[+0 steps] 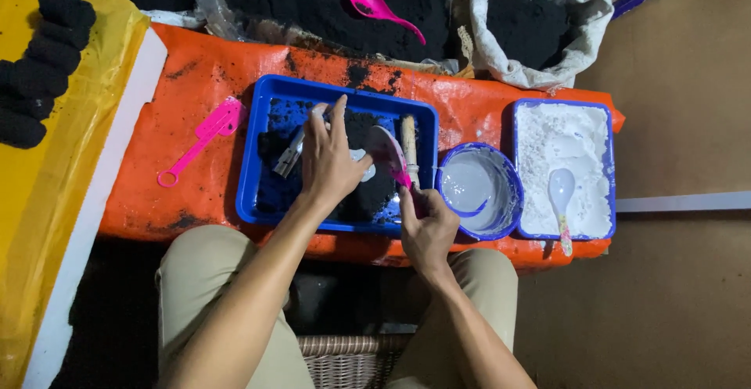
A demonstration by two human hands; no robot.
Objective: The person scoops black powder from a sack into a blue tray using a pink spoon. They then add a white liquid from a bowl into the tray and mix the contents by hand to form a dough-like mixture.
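Observation:
A blue tray (pixel 263 99) with black powder sits on the orange sheet in front of me. My left hand (pixel 332 158) hovers over the tray, fingers bent around a small pale object that it presses into the black powder. My right hand (pixel 426 228) grips the handle of a pink spoon (pixel 389 152), whose bowl is tilted over the tray beside my left hand. A metal tool (pixel 289 156) and a wooden-handled brush (pixel 409 140) lie in the tray.
A blue bowl (pixel 508 193) of white liquid and a blue tray (pixel 610 170) of white powder with a spoon (pixel 561 193) stand right. A pink scoop (pixel 199 137) lies left. Behind are a black powder pile with a pink spoon (pixel 379 7) and a sack (pixel 583 52). Black lumps (pixel 39 68) rest on yellow sheet.

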